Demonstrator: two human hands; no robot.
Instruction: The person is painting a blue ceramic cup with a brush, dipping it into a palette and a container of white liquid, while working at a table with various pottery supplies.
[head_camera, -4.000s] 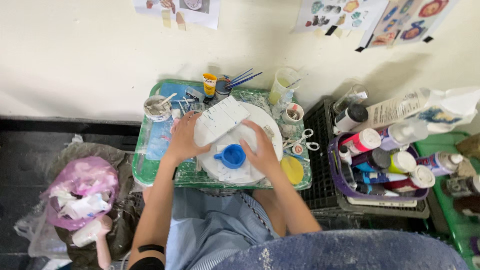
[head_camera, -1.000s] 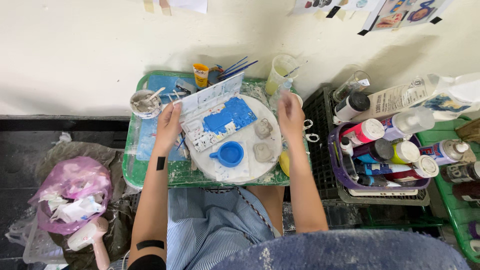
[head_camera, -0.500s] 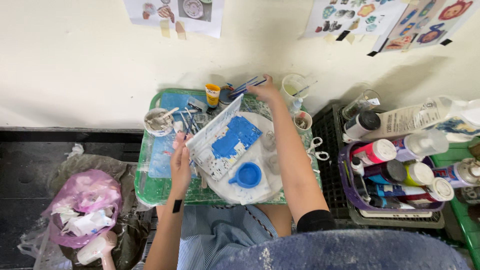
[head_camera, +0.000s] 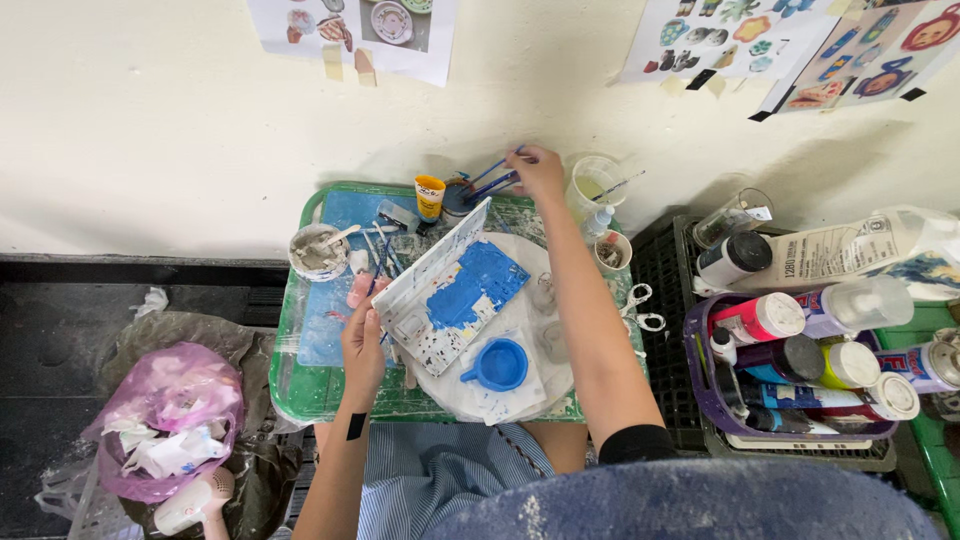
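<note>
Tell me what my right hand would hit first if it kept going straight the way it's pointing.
Most likely the blue-handled brushes standing at the tray's far edge; your right hand already looks to be at them. Beyond them is the cream wall, though depth is hard to judge from above.

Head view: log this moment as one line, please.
left hand: holds white palette board tilted | right hand: grasping blue brushes at tray's far edge | blue cup: on round plate | green tray
</note>
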